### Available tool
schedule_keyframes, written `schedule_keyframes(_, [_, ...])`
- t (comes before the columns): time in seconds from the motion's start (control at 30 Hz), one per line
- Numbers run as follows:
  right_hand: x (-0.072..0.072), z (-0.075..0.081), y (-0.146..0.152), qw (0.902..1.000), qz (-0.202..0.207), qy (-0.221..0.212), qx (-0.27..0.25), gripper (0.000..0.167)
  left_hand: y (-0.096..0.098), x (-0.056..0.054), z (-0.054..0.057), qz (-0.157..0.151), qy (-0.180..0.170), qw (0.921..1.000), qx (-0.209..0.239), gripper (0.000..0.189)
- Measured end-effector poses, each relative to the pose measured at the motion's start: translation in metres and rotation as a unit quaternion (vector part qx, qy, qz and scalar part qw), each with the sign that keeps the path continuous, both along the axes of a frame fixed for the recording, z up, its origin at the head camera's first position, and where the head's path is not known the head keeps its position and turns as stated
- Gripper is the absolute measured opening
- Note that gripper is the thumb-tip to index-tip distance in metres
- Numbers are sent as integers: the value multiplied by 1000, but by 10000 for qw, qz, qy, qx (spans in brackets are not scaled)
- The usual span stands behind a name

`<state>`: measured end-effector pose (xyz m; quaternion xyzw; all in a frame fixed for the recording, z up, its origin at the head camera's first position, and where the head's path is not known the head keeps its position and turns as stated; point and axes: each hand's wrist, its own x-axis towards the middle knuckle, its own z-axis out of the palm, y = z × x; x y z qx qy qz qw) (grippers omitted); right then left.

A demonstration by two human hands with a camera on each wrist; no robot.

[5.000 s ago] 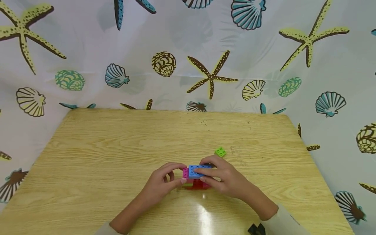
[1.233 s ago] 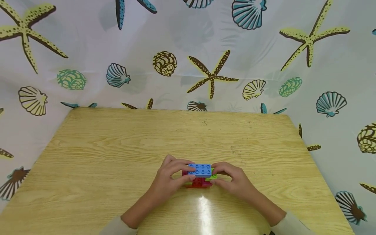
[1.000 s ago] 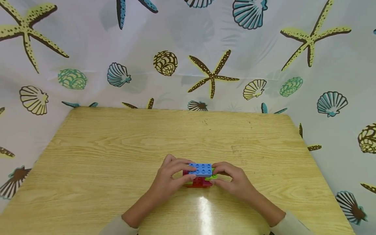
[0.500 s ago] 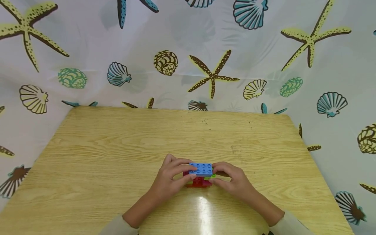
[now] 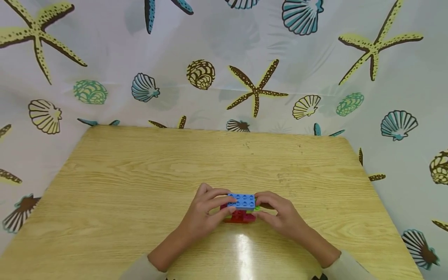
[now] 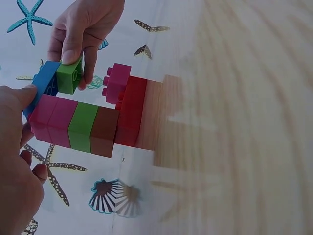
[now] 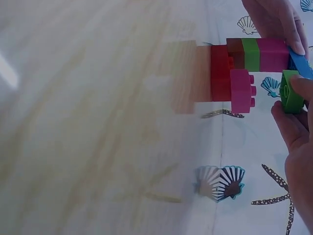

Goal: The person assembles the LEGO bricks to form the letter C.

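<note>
My left hand [image 5: 204, 212] grips the blue toy brick [image 5: 241, 201] at its left end, atop a small stacked build. In the left wrist view, pink bricks [image 6: 51, 120], a light green brick [image 6: 82, 126] and a brown brick [image 6: 104, 131] form a column under it. That column stands on a red base brick [image 6: 132, 112]. Another pink brick [image 6: 118, 82] sits on the base's other end. Between thumb and fingers, my right hand [image 5: 281, 214] pinches a lime green brick [image 7: 292, 93] at the blue brick's overhanging end, above that pink brick with a gap between.
A wood-grain table [image 5: 140, 167] carries the build near its front middle. Behind and at both sides hangs a whitish cloth [image 5: 168, 46] printed with shells and starfish. Light glares off the tabletop in front of the build.
Five seconds ago the lime green brick lay on the table behind my right hand, which touched the blue brick. Now my right hand holds it, and my left hand has shifted onto the blue brick.
</note>
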<state>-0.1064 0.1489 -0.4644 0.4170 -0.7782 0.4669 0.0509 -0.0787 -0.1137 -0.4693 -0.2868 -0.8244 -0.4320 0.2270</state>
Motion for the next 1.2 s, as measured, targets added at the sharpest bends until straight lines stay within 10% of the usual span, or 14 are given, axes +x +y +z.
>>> schedule_keyframes(0.33, [1, 0, 5, 9989, -29, -456, -54, 26, 3, -3, -4, 256, 121, 9994, -188, 24])
schedule_keyframes(1.2, [-1, -4, 9, 9935, 216, -934, -619, 33, -16, 12, 6, -101, -1157, 9913, 623, 28])
